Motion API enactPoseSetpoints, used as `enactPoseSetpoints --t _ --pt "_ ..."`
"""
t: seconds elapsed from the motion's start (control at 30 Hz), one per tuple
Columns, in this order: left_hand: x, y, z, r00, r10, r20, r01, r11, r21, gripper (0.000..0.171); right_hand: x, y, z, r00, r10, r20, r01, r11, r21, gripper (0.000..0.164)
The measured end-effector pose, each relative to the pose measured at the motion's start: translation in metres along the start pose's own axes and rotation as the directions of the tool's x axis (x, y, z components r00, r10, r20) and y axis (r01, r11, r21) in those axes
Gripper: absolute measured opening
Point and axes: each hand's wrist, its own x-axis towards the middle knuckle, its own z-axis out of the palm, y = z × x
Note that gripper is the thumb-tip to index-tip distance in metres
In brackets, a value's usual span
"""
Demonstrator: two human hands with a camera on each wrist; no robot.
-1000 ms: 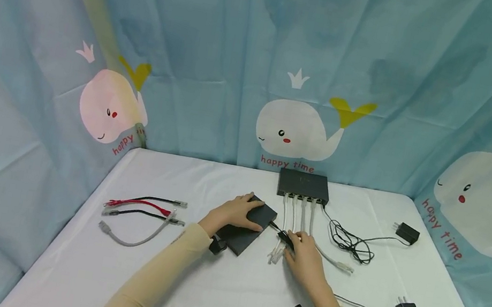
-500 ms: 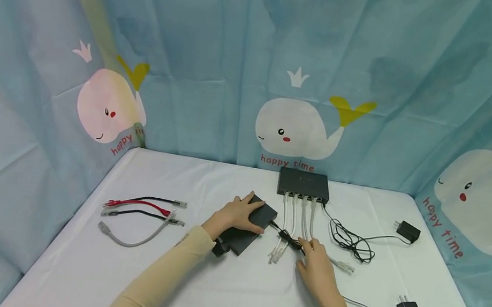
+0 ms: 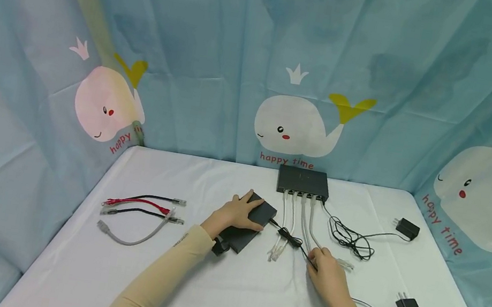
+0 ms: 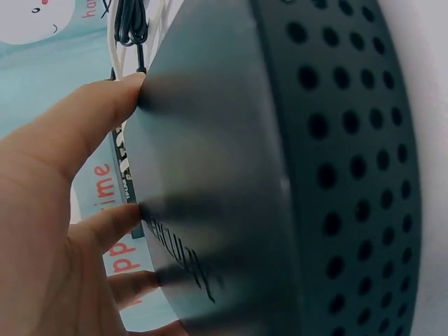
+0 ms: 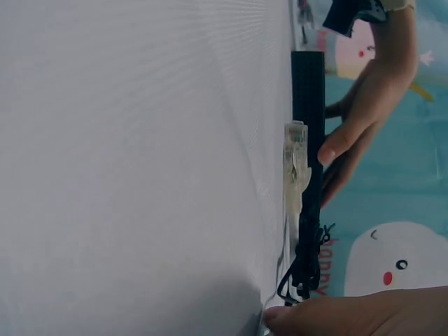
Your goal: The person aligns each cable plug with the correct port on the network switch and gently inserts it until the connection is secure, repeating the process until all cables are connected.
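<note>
2 hands are working at the middle of the table. The left hand is lying flat on the near black box, fingers straight and spread, seemingly pinning it so it is not sliding. The right hand is resting on the black cord running from that box; whether its fingers are pinching the cord, I cannot tell. White cables are hanging from the far box.
</note>
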Motion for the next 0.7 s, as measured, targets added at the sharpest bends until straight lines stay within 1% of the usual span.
enactPoseSetpoints --t 0.2,0.37,0.53,0.7 --pt "-0.004 0.001 0.000 0.999 -0.039 0.001 0.039 0.999 0.005 0.085 0.000 0.003 -0.004 1.000 0.004 -0.027 -0.003 1.000 0.021 0.004" --pt "-0.007 0.002 0.002 0.996 -0.084 -0.024 0.085 0.996 0.019 0.085 0.008 0.009 -0.006 0.999 -0.002 -0.044 0.003 1.000 0.026 0.004" --pt "-0.008 0.001 0.005 0.989 -0.139 -0.058 0.141 0.989 0.036 0.085 0.018 0.010 -0.004 0.999 -0.013 -0.043 0.014 0.999 0.032 0.004" --pt "-0.009 0.001 0.008 0.978 -0.189 -0.092 0.196 0.979 0.063 0.085 0.027 0.008 -0.003 0.997 -0.029 -0.065 0.031 0.999 0.036 0.005"
